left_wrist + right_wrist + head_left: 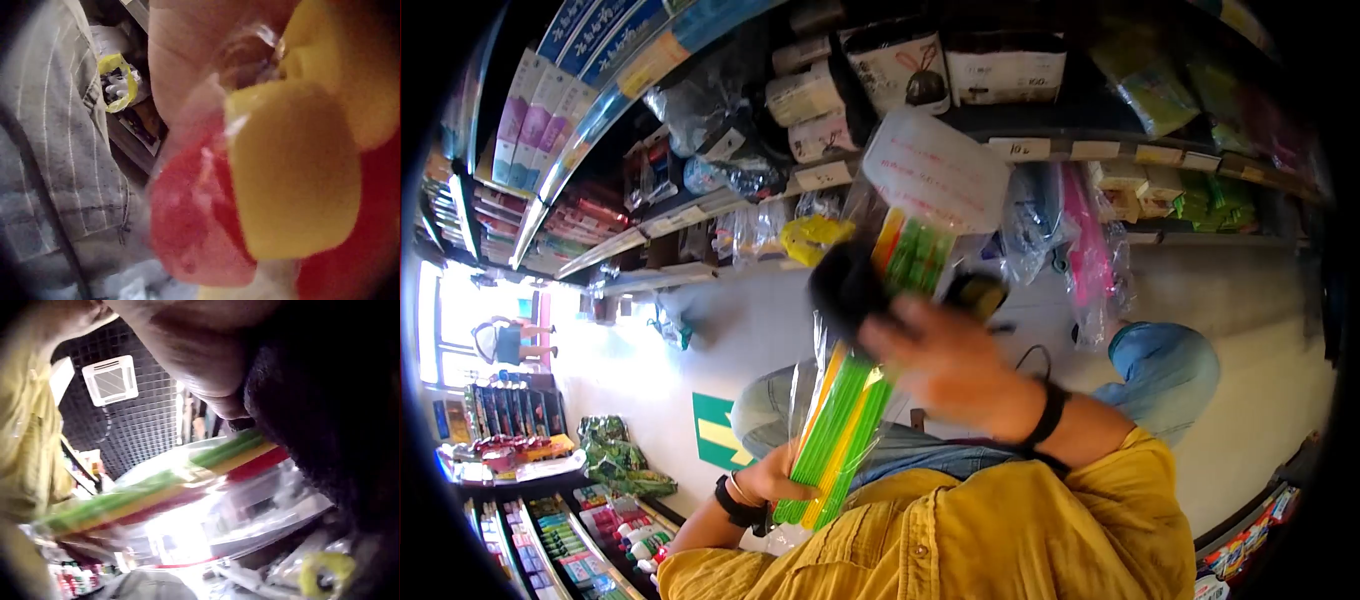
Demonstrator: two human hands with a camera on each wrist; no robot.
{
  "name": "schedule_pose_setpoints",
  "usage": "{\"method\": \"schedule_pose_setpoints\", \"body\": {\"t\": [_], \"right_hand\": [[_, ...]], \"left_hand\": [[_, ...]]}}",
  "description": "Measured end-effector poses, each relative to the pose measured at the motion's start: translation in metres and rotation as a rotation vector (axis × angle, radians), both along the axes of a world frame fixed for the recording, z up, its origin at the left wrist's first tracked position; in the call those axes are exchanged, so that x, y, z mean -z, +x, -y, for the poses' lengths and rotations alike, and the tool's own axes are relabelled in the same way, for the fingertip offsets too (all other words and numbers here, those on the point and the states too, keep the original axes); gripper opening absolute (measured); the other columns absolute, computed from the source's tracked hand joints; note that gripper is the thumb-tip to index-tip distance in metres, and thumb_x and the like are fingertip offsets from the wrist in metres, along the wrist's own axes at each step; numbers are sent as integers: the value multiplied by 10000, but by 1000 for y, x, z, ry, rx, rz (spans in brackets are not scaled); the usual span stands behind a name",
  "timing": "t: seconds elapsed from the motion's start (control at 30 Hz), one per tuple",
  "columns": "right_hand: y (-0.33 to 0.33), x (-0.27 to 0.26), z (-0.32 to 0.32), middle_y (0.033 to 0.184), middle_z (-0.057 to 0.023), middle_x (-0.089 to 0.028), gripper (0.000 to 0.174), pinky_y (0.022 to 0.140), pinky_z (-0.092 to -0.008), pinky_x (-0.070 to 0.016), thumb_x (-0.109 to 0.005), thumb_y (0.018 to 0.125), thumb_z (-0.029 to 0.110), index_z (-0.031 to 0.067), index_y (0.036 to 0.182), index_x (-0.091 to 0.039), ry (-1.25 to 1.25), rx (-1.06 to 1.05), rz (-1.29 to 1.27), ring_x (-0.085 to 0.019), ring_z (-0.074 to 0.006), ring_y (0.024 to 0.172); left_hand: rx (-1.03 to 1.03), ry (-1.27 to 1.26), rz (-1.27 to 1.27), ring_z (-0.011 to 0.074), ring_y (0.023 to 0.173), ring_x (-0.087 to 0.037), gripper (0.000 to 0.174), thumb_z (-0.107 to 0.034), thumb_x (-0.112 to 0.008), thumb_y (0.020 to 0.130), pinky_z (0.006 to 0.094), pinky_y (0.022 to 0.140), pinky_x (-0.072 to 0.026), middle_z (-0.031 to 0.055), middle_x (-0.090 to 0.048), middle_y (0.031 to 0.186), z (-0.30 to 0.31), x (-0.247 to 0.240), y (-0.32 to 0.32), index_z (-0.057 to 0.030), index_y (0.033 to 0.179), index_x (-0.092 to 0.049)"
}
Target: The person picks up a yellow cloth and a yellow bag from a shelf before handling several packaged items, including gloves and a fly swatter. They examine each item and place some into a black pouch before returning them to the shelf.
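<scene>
A clear plastic packet of long, flat green and yellow sticks [840,430] slants across the person's front. The left hand [772,478] grips its lower end, thumb over the sticks. Rounded yellow [297,175] and red [194,212] stick ends show through the film in the left wrist view. Blurred by motion, the right hand [955,370] holds a black fuzzy item [845,290] across the packet's middle and hides part of it. Dark fuzzy pile [300,406] fills much of the right wrist view, with green, yellow and red sticks [175,481] below the hand.
Shop shelves [1070,150] with bagged goods run along the far side. A translucent white piece with red print [940,170] overlaps the packet's upper end. Pink packaging [1085,260] hangs at right, a yellow item [815,238] at left. Stocked racks [590,550] stand lower left.
</scene>
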State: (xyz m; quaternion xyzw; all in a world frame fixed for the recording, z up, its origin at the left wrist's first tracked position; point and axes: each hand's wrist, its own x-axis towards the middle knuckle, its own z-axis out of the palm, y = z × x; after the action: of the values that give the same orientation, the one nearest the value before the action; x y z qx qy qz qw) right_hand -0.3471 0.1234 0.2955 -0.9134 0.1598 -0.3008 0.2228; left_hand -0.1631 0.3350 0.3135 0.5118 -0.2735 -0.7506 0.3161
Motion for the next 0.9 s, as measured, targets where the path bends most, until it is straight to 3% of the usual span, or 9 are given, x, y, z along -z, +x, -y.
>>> {"method": "schedule_pose_setpoints", "body": {"t": [0.13, 0.2, 0.3, 0.37, 0.47, 0.6, 0.67, 0.87, 0.9], "right_hand": [[1, 16, -55, 896, -84, -482, 375, 492, -324, -455, -620, 699, 199, 177, 1066, -547, 12, -324, 248, -558, -207, 659], [-3, 20, -63, 919, -73, -473, 409, 497, -317, -459, -632, 688, 181, 178, 1086, -540, 123, -353, 245, -557, -202, 659], [-9, 12, -59, 947, -78, -464, 467, 526, -309, -470, -661, 660, 170, 194, 1108, -529, 176, -372, 235, -560, -204, 692], [-13, 7, -53, 959, -82, -474, 511, 550, -309, -479, -687, 639, 189, 203, 1122, -523, 184, -371, 207, -566, -215, 706], [-19, -1, -33, 973, -87, -491, 519, 564, -313, -486, -690, 641, 205, 198, 1132, -520, 186, -324, 174, -571, -228, 727], [-35, -16, 28, 1008, -105, -526, 420, 726, -365, -483, -636, 703, 225, 136, 1097, -518, 203, 21, 33, -557, -272, 875], [-43, -13, 64, 980, -145, -539, 359, 768, -366, -459, -606, 707, 157, 71, 1046, -528, 275, 288, 192, -539, -319, 901], [-87, 31, 128, 901, -176, -572, 316, 726, -374, -454, -640, 701, 145, 39, 984, -549, 98, 721, 346, -555, -352, 837], [-97, 32, 130, 908, -175, -576, 321, 734, -368, -452, -638, 702, 144, 35, 991, -548, 132, 749, 340, -558, -347, 846]], "left_hand": [[88, 40, 21, 166, 1129, -402, 708, 64, -608, 606, 295, 950, -307, 48, -458, 1206, -7, 5, 10, -15, 1264, -358], [84, -34, 117, 181, 1218, -315, 770, 81, -617, 593, 304, 1021, -210, 52, -388, 1288, -5, -4, 5, -21, 1298, -324], [115, -36, 86, 189, 1221, -312, 791, 84, -622, 586, 310, 1017, -219, 48, -370, 1302, -19, 3, 7, -30, 1305, -311], [2, 25, 31, 193, 1113, -445, 735, 30, -636, 607, 319, 932, -346, 79, -478, 1195, -25, 4, 4, -23, 1274, -333], [73, 65, 23, 142, 1090, -429, 670, 54, -632, 668, 279, 916, -341, 39, -476, 1173, -50, 15, 13, -22, 1268, -344], [3, 105, 141, 172, 907, -507, 521, -37, -674, 676, 286, 758, -398, 66, -534, 990, -34, -10, 0, -15, 1125, -411], [27, 94, 267, 160, 799, -498, 419, -64, -683, 673, 291, 674, -392, 59, -534, 882, -36, -15, -2, -14, 1016, -447], [96, -1, 871, 124, 477, -469, 202, -142, -708, 665, 306, 420, -375, 37, -533, 557, -42, -29, -4, -12, 690, -556], [165, 24, 932, 215, 688, -524, 359, -123, -695, 653, 320, 592, -417, 94, -554, 781, -40, -27, 3, -9, 923, -488]]}}
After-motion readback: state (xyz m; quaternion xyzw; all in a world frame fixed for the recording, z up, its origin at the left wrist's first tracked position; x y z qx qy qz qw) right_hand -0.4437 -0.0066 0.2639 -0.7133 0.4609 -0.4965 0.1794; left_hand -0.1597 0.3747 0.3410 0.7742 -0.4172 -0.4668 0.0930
